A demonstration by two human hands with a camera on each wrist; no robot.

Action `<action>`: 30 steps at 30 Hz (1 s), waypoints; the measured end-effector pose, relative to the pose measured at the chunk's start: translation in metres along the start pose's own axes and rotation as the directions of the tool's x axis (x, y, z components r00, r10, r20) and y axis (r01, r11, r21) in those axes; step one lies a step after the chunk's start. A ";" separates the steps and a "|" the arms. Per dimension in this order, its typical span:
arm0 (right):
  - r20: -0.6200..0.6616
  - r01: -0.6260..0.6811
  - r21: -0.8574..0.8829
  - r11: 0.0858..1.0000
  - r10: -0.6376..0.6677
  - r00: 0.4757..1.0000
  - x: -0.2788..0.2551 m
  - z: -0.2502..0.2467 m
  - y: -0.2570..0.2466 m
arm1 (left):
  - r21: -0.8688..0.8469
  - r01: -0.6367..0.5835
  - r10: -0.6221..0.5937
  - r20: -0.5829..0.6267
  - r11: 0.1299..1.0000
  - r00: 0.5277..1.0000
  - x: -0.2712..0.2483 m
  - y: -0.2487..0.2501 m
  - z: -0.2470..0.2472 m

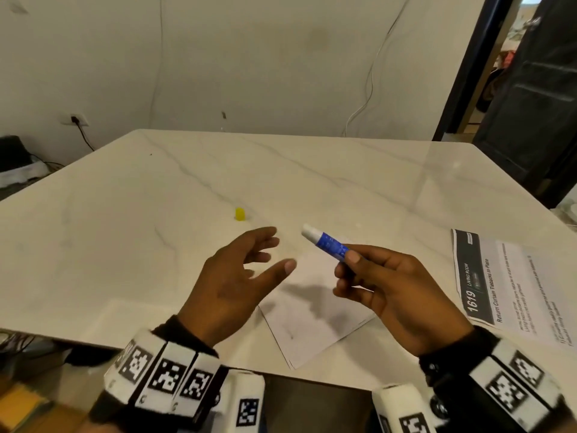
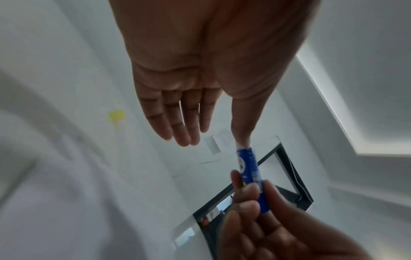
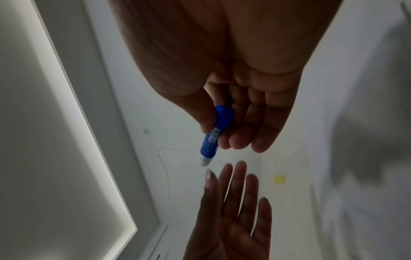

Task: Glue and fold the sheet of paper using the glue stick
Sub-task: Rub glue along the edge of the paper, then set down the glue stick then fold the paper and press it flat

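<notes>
Above marble table [image 1: 156, 214] — right hand [image 1: 402, 295] pinches cylindrical blue glue stick [image 1: 327, 243]; left hand [image 1: 237, 282] splayed, empty.

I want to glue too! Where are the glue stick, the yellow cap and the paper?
glue stick [image 1: 327, 245], head view, blue barrel.
yellow cap [image 1: 239, 214], head view, its side.
sheet of paper [image 1: 312, 326], head view, bare middle.

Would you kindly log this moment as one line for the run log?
right hand: holds glue stick, uncapped | left hand: open, empty | yellow cap: on table | sheet of paper: flat, unfolded
</notes>
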State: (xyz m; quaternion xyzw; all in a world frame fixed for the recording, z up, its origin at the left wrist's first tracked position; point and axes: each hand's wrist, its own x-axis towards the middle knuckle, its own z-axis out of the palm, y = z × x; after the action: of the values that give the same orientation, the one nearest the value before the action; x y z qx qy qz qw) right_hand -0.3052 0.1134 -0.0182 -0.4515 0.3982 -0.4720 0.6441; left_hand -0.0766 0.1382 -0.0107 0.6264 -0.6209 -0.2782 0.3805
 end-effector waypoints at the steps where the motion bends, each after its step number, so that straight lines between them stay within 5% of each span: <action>1: 0.022 0.003 0.018 1.000 -0.003 1.000 0.006 0.002 -0.002 | -0.114 0.007 -0.006 0.009 0.993 1.000 0.007 0.006 0.002; 5: 0.079 0.021 0.031 0.999 -0.023 0.997 0.033 0.007 -0.009 | -0.401 0.022 -0.011 0.030 0.916 0.999 0.034 0.021 0.009; 15: 0.182 0.030 -0.117 0.993 -0.008 0.983 0.093 0.007 -0.019 | -0.554 0.097 -0.042 0.110 0.827 0.993 0.097 0.017 0.024; 18: 0.137 0.045 -0.168 0.985 -0.022 0.990 0.103 -0.005 -0.017 | -0.377 -0.024 0.015 -0.027 0.926 1.000 0.117 0.010 0.001; 21: 0.111 0.040 -0.103 0.994 -0.028 0.993 0.105 -0.024 -0.015 | -0.057 -0.057 0.054 -0.042 0.997 0.998 0.138 0.001 -0.022; 25: 0.087 0.044 -0.053 0.998 -0.039 0.995 0.105 -0.040 -0.013 | 0.316 -0.005 0.007 -0.006 0.949 1.000 0.164 -0.015 -0.027; 30: 0.087 0.053 -0.032 0.998 -0.050 0.995 0.102 -0.045 -0.014 | 0.428 0.058 -0.082 0.036 0.902 0.996 0.179 -0.035 -0.014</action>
State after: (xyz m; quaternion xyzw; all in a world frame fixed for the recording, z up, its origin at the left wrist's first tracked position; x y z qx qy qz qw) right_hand -0.3266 0.0030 -0.0258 -0.4924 0.3662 -0.4618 0.6404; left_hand -0.0323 -0.0388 -0.0093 0.7086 -0.6536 -0.1661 0.2075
